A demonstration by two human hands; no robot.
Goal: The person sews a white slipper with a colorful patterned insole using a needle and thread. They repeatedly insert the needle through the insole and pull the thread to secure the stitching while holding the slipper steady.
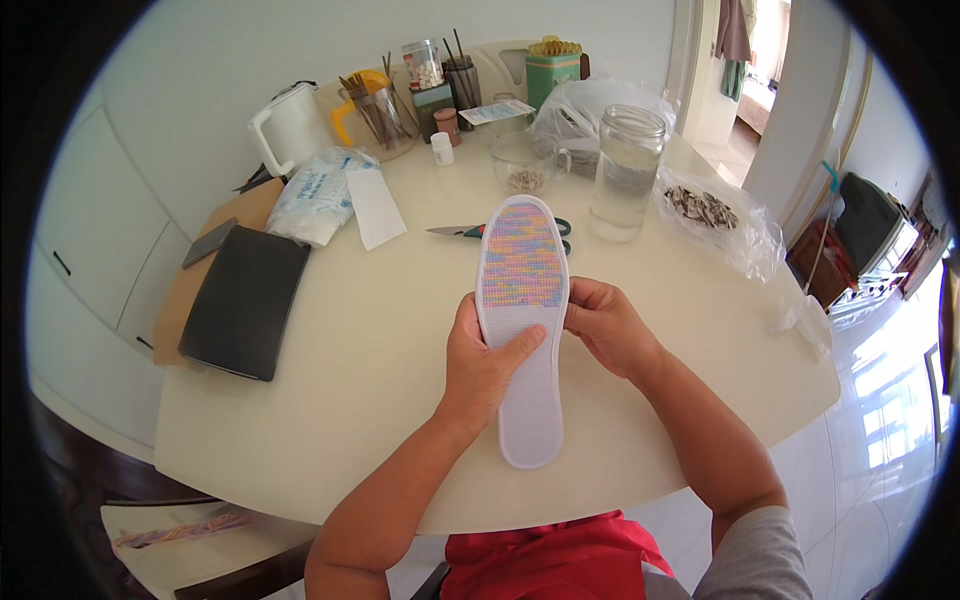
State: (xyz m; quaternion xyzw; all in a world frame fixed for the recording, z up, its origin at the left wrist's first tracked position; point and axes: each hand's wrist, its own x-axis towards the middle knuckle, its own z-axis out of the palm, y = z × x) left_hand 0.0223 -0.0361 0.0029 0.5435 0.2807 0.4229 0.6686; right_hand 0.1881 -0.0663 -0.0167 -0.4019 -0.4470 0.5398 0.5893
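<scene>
A white mesh shoe insole is held up over the table, its toe part covered with multicoloured pastel stitching and the rest plain white. My left hand grips it from the left, thumb across the front and fingers behind. At its right edge, my right hand has thumb and forefinger pinched together; whether they hold the edge, a needle or thread cannot be told. Behind the insole's toe lie scissors with dark green handles, partly hidden by it.
Beyond stand a glass jar of water, a glass cup and a plastic bag of sunflower seeds. At left lie a black case, a tissue pack and a white paper. Pastel yarn rests on a chair.
</scene>
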